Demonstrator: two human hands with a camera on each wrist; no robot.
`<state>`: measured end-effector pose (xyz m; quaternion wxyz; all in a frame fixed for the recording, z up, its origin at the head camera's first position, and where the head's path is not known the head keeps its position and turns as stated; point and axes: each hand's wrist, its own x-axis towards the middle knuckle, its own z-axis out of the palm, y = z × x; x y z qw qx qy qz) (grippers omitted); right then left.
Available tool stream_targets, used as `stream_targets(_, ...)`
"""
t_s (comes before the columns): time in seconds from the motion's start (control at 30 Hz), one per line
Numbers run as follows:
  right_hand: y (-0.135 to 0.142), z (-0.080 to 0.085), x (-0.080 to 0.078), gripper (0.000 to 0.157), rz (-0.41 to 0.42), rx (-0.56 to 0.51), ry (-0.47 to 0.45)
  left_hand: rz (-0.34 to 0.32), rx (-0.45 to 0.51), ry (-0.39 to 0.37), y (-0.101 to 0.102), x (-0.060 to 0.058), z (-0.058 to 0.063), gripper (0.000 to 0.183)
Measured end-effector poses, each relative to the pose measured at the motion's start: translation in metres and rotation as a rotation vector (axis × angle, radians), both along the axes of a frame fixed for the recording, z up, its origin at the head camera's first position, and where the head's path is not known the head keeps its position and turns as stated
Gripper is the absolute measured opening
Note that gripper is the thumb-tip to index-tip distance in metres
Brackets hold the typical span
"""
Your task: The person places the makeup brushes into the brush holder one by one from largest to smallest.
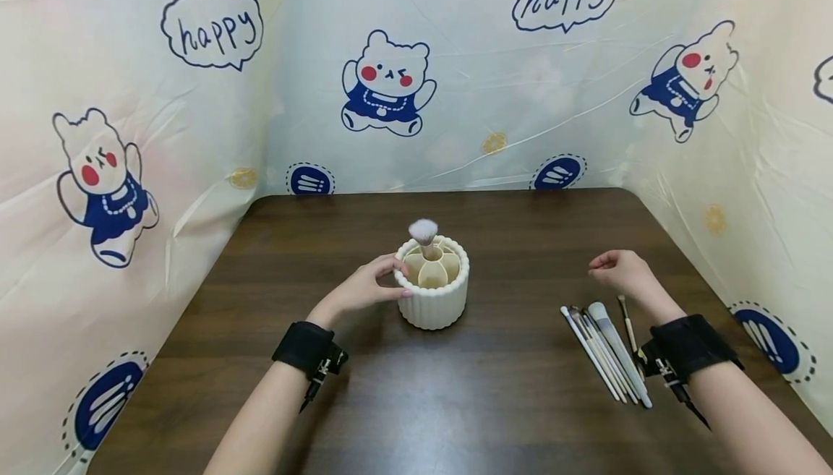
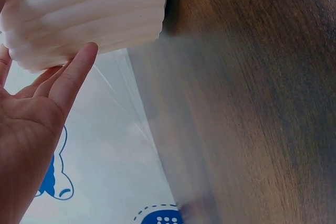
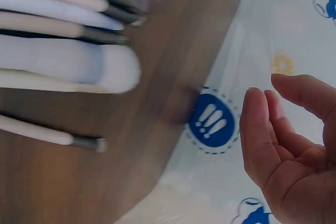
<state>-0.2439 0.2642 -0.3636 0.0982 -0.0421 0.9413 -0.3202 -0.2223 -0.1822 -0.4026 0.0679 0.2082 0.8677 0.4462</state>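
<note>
dark tabletop [image 1: 494, 388]: one of the hands [image 1: 361, 285] partly hides a holder [image 1: 434, 310]

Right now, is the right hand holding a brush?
No, the right wrist view shows the right hand with nothing between its thumb and fingertips, while brushes lie on the table.
</note>
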Motion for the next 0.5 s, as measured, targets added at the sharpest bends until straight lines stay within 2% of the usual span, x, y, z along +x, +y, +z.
stream_targets(0.5,0.024,-0.041,0.016,0.027,0.001,0.102,-0.104,0.018,0.045,-0.018,0.002,0.000,-0.003,0.030)
